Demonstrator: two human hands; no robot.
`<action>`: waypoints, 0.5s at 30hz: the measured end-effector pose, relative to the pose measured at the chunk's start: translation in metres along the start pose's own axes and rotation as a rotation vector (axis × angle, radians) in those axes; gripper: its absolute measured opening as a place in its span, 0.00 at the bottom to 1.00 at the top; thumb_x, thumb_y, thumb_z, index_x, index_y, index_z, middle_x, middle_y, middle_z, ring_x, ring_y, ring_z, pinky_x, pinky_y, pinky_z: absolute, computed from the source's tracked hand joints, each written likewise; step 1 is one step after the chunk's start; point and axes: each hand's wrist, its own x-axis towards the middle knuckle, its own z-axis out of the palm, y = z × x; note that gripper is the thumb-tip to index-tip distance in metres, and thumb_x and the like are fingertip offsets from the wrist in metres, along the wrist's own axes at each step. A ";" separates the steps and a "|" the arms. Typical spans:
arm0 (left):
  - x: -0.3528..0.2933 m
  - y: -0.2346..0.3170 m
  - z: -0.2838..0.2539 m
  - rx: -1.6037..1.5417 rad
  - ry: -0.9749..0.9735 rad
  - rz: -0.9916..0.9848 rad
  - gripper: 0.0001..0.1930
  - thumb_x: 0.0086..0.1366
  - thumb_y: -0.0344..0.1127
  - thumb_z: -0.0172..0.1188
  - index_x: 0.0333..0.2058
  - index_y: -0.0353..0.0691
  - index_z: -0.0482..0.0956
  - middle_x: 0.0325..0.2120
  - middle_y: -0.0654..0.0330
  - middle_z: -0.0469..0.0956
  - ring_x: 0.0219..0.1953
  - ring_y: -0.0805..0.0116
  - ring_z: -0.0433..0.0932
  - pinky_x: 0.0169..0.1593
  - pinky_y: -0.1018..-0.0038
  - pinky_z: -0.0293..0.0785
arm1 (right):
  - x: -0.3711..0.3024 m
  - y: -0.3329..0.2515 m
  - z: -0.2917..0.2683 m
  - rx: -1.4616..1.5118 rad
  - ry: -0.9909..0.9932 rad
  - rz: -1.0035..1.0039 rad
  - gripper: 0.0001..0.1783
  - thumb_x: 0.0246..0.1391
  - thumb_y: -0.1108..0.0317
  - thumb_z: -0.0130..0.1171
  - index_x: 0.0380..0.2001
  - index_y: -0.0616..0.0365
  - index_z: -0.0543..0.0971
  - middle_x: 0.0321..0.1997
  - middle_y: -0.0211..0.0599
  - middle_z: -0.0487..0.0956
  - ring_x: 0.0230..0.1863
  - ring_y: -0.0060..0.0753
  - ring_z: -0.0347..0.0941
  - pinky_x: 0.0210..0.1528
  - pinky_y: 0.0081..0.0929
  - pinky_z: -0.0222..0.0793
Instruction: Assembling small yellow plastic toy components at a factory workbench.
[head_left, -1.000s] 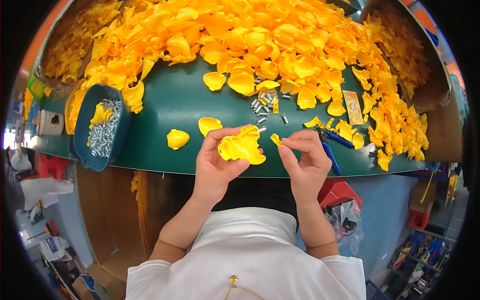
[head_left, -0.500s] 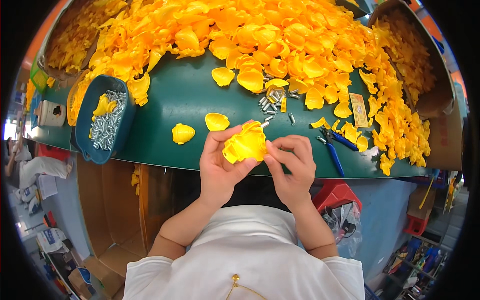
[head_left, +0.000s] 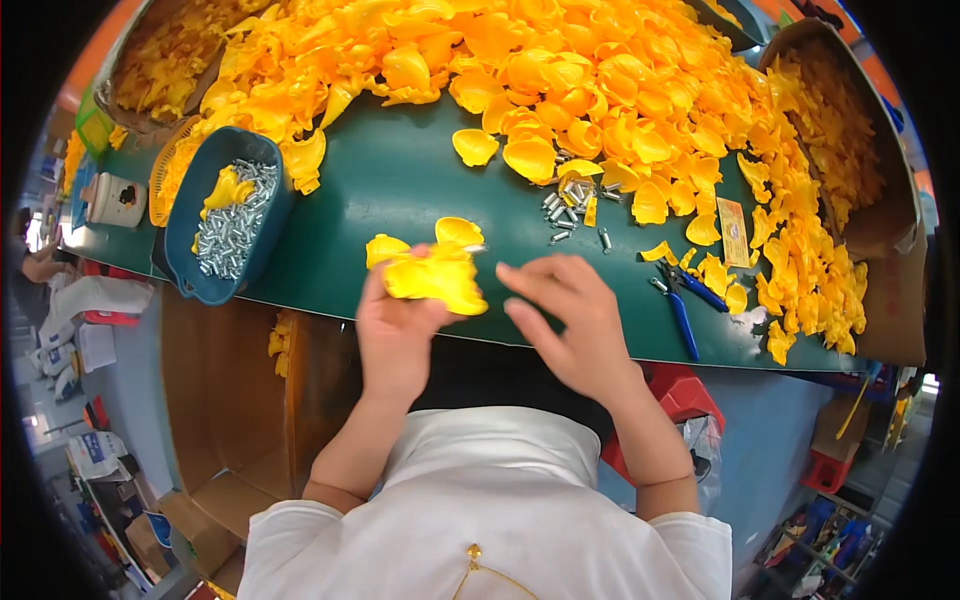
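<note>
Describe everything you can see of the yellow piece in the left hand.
The yellow piece is bright and smooth-looking, like thin moulded plastic, with an uneven, lobed outline; blur hides its finer detail. The left hand holds it over the green table, near the front edge. A small silvery bit shows at its upper right; whether the two are joined is unclear. The right hand is open and apart from it.

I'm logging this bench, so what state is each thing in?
Left hand: closed on a yellow piece.
Right hand: open, apparently empty.
Pliers: lying on the table, handles spread.
Tub: open, holding cylinders.
Right carton: open, yellow pieces inside.
</note>
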 end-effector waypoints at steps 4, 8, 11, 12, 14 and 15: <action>0.008 0.026 -0.021 -0.067 0.005 0.058 0.26 0.59 0.29 0.57 0.55 0.35 0.61 0.48 0.50 0.70 0.48 0.53 0.74 0.49 0.64 0.75 | 0.042 0.012 0.024 -0.153 0.012 -0.044 0.19 0.43 0.76 0.58 0.42 0.56 0.78 0.42 0.36 0.74 0.45 0.37 0.67 0.41 0.28 0.67; 0.012 0.031 -0.025 -0.248 -0.115 -0.118 0.27 0.61 0.32 0.56 0.58 0.35 0.58 0.48 0.49 0.69 0.45 0.52 0.76 0.47 0.67 0.76 | 0.068 0.014 0.032 -0.376 -0.097 -0.294 0.20 0.38 0.78 0.55 0.40 0.54 0.77 0.40 0.33 0.74 0.42 0.40 0.67 0.40 0.31 0.67; 0.014 0.026 -0.024 -0.313 -0.131 -0.184 0.27 0.62 0.33 0.55 0.58 0.37 0.57 0.48 0.48 0.68 0.44 0.52 0.76 0.46 0.66 0.77 | 0.073 0.020 0.013 -0.457 -0.241 -0.304 0.16 0.40 0.79 0.54 0.36 0.54 0.78 0.37 0.34 0.73 0.37 0.41 0.67 0.39 0.30 0.66; 0.013 0.027 -0.020 -0.319 -0.120 -0.177 0.27 0.62 0.33 0.55 0.58 0.37 0.57 0.48 0.48 0.68 0.44 0.52 0.76 0.46 0.66 0.77 | 0.073 0.021 0.004 -0.346 -0.186 -0.166 0.16 0.41 0.80 0.54 0.36 0.55 0.78 0.36 0.33 0.74 0.37 0.38 0.68 0.39 0.28 0.67; 0.013 0.026 -0.010 -0.243 -0.101 -0.247 0.27 0.63 0.37 0.54 0.58 0.35 0.56 0.47 0.49 0.70 0.40 0.56 0.78 0.42 0.71 0.78 | 0.072 0.012 -0.006 -0.243 -0.142 -0.028 0.15 0.43 0.80 0.55 0.37 0.56 0.78 0.35 0.32 0.75 0.37 0.35 0.70 0.39 0.25 0.67; 0.013 0.023 -0.009 -0.252 -0.095 -0.247 0.27 0.63 0.37 0.54 0.58 0.35 0.56 0.47 0.49 0.70 0.40 0.56 0.78 0.42 0.71 0.78 | 0.069 0.003 -0.009 0.028 -0.017 0.047 0.14 0.44 0.81 0.55 0.36 0.57 0.78 0.34 0.31 0.76 0.37 0.31 0.71 0.38 0.24 0.67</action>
